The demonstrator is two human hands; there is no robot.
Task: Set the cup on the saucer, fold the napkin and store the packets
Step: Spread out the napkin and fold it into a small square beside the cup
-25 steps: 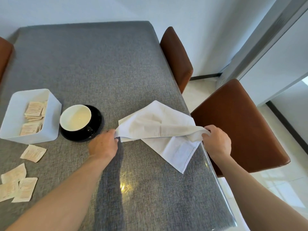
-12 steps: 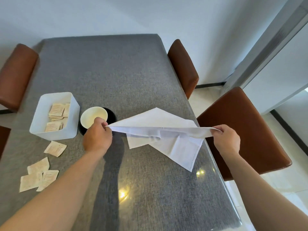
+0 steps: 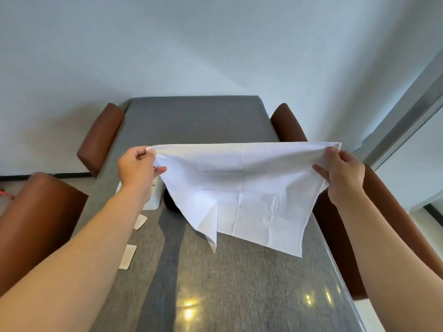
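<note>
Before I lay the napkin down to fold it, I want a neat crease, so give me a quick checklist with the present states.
1. Left hand pinches a top corner: ok.
2. Right hand pinches the other top corner: ok.
3. Napkin top edge taut and level: ok.
4. Napkin hangs flat: not ok, its lower left flap is doubled over.
5. Bare table below it: ok.
6. Cup clear of the napkin: cannot tell, hidden.

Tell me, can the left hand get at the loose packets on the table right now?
Probably not yet. The left hand is shut on a corner of the raised napkin, as is the right hand. The packets lie uncovered below the left forearm, so releasing the napkin would free the way.
</note>
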